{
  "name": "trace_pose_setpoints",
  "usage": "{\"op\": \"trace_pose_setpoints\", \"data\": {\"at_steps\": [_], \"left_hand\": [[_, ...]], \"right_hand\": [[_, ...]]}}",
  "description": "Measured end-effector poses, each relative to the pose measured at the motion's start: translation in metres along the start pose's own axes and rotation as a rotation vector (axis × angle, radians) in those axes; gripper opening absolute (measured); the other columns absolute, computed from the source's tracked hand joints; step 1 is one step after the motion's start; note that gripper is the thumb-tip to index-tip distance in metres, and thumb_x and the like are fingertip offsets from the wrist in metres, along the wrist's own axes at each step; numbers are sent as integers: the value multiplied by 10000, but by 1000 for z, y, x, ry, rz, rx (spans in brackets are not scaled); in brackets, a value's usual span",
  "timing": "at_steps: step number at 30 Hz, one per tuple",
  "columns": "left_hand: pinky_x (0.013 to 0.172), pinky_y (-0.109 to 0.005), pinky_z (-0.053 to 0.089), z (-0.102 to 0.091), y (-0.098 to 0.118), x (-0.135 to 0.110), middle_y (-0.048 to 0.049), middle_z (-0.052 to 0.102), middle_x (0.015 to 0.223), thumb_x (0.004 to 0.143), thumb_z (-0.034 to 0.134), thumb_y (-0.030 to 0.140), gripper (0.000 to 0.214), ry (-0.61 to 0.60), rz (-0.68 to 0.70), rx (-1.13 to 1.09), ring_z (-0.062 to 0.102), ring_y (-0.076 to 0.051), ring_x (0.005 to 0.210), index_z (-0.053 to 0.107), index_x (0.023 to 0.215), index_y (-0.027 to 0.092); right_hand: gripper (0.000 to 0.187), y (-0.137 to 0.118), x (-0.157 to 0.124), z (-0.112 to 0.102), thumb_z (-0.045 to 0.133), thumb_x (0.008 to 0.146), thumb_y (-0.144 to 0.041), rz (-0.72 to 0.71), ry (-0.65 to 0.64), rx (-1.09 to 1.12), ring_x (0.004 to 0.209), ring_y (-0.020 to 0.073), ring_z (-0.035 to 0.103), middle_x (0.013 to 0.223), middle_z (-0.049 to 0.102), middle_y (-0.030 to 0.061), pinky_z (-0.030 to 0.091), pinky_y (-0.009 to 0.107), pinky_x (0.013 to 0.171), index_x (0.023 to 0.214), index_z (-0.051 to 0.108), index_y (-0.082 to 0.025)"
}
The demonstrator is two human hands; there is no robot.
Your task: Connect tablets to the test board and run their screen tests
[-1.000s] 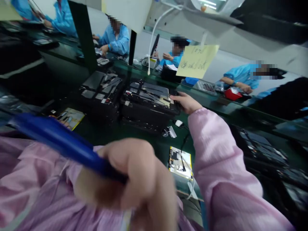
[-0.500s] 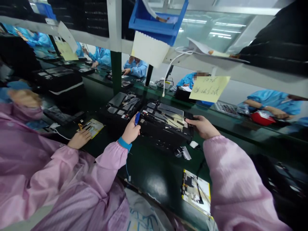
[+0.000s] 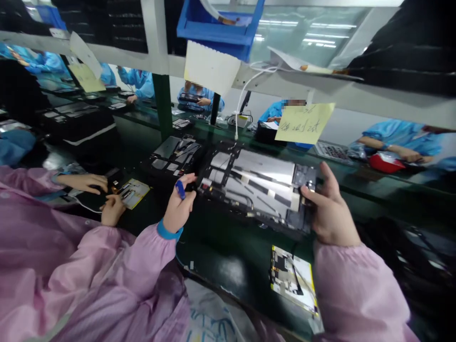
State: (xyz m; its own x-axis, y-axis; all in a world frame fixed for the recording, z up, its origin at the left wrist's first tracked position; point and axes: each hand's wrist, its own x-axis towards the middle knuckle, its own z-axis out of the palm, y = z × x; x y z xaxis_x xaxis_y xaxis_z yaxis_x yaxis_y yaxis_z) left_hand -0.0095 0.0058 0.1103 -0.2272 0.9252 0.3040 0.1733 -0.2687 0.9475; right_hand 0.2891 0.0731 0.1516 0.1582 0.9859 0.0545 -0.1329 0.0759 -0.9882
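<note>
An opened tablet (image 3: 263, 178) with silver battery plates and black cables showing is held up level over the dark green bench. My right hand (image 3: 331, 209) grips its right end, thumb on top and fingers round the far edge. My left hand (image 3: 179, 204) is closed around a blue pen (image 3: 180, 189), and its fingertips meet the tablet's left end. Below the right part of the tablet lies a yellow-edged panel (image 3: 294, 280) with tweezers-like metal on it. More opened tablets (image 3: 176, 154) rest on a black stack just left of the held one.
At my left a co-worker's hands (image 3: 112, 209) work on another yellow-edged panel (image 3: 134, 192). A white cable (image 3: 236, 118) hangs from the shelf above, beside a yellow note (image 3: 305, 124). A blue bin (image 3: 219, 31) sits on the shelf. People in blue work across the bench.
My right hand has raised the tablet from the stack and brought it closer to me. My left hand has moved a little left and down with the pen. The co-worker's second hand has come to the panel.
</note>
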Motion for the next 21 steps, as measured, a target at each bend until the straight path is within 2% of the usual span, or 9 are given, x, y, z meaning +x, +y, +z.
{"op": "trace_pose_setpoints", "data": {"at_steps": [3, 6, 8, 10, 12, 13, 15, 17, 21], "left_hand": [[445, -223, 398, -18, -11, -36, -128, 457, 1402, 876, 482, 374, 565, -275, -121, 50, 418, -13, 462, 355, 1418, 271], [494, -272, 457, -34, -33, -68, -123, 413, 1458, 874, 470, 457, 625, -494, -300, 130, 471, -61, 499, 319, 1454, 280], [602, -315, 522, -40, -49, -81, -119, 417, 1461, 877, 449, 478, 627, -547, -399, 179, 566, -115, 592, 329, 1452, 262], [804, -369, 540, -43, -65, -88, -122, 457, 1434, 869, 465, 460, 608, -567, -418, 228, 647, -207, 857, 391, 1420, 215], [997, -403, 455, -44, -76, -89, -121, 498, 1400, 854, 494, 411, 567, -584, -377, 299, 570, -264, 1151, 461, 1368, 175], [1043, -402, 414, -44, -79, -88, -118, 519, 1382, 854, 491, 383, 541, -596, -358, 349, 524, -266, 1223, 481, 1350, 167], [1038, -381, 407, -42, -80, -83, -119, 565, 1333, 873, 447, 340, 506, -631, -343, 490, 528, -263, 1228, 485, 1345, 163], [928, -366, 464, -38, -77, -76, -140, 648, 1203, 891, 402, 302, 501, -654, -340, 687, 618, -276, 1100, 468, 1364, 152], [725, -357, 483, -29, -68, -64, -146, 725, 878, 872, 392, 240, 497, -644, -329, 1025, 694, -301, 823, 486, 1351, 147]], "right_hand": [[784, 13, -50, -27, 718, 600, -342, 126, 15, -64, 741, 233, 673, 1100, 645, 45, 561, 389, 571, 1317, 427, -467], [819, 46, -94, -42, 731, 603, -378, 250, 40, -86, 731, 219, 670, 1126, 628, 65, 563, 361, 570, 1348, 391, -416], [772, 76, -114, -45, 714, 634, -408, 308, 35, -97, 800, 216, 666, 1136, 616, 60, 565, 344, 628, 1332, 386, -392], [730, 107, -126, -45, 694, 662, -438, 347, 44, -133, 887, 217, 650, 1131, 606, 52, 559, 346, 714, 1315, 376, -365], [736, 136, -130, -44, 696, 675, -456, 359, 38, -187, 981, 219, 620, 1147, 588, 55, 532, 368, 829, 1316, 356, -333], [749, 148, -129, -42, 697, 681, -464, 357, 20, -211, 1026, 222, 602, 1169, 574, 61, 507, 387, 888, 1323, 340, -318], [767, 168, -124, -39, 686, 693, -479, 343, -45, -254, 1102, 232, 562, 1222, 539, 80, 443, 435, 983, 1336, 315, -289], [726, 178, -120, -33, 654, 703, -499, 279, -88, -343, 1161, 256, 519, 1251, 507, 103, 381, 485, 1037, 1316, 351, -255], [608, 176, -124, -16, 617, 711, -475, -52, -61, -689, 1317, 343, 338, 1355, 382, 180, 272, 561, 1088, 1230, 499, -181]]}}
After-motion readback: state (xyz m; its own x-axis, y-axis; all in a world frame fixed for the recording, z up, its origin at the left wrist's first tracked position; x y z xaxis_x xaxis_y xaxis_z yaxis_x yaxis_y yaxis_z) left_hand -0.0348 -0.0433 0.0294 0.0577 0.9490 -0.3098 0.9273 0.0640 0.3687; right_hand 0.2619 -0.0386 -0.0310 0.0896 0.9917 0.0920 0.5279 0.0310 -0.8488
